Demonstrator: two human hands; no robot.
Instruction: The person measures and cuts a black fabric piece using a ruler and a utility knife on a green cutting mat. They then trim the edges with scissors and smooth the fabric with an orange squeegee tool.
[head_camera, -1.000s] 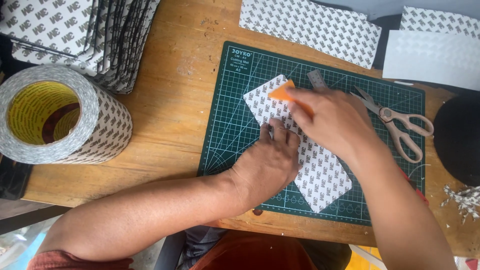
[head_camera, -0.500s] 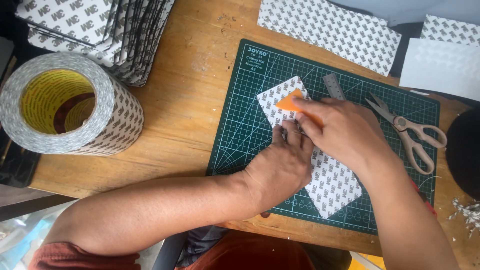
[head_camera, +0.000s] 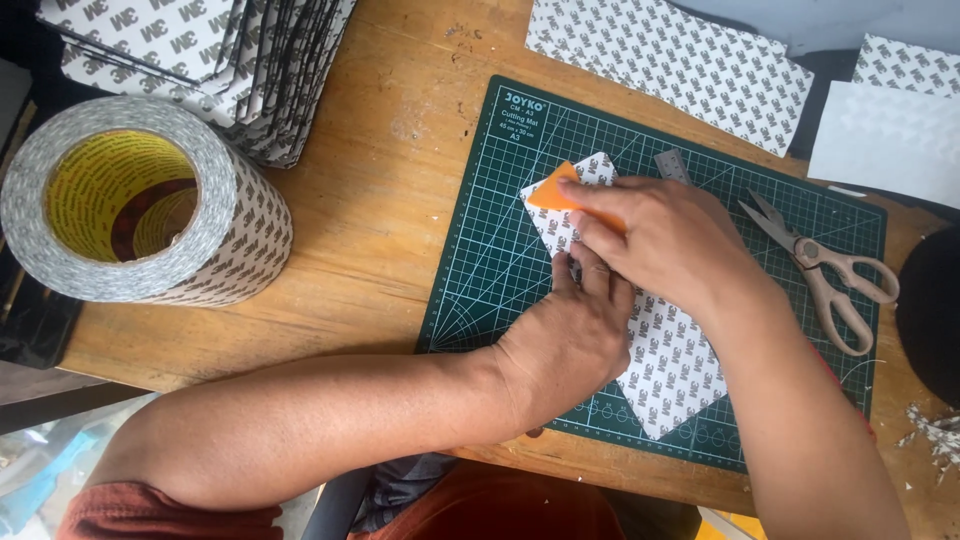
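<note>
Right hand (head_camera: 668, 240) pinched shut on flat orange plastic scraper (head_camera: 560, 190), pressing it onto far end of white patterned rectangular tape strip (head_camera: 672, 360). Left hand (head_camera: 570, 335) flat, fingers together, holding strip down just below scraper; nothing clamped. Strip lying diagonally on dark green gridded cutting mat (head_camera: 480, 270). Beige-handled metal scissors (head_camera: 822, 265) right of grip, on mat. Big grey-patterned tape roll with yellow core (head_camera: 140, 205) well left. Stack of cut patterned sheets (head_camera: 220, 60) far upper left, on wooden table (head_camera: 380, 200).
</note>
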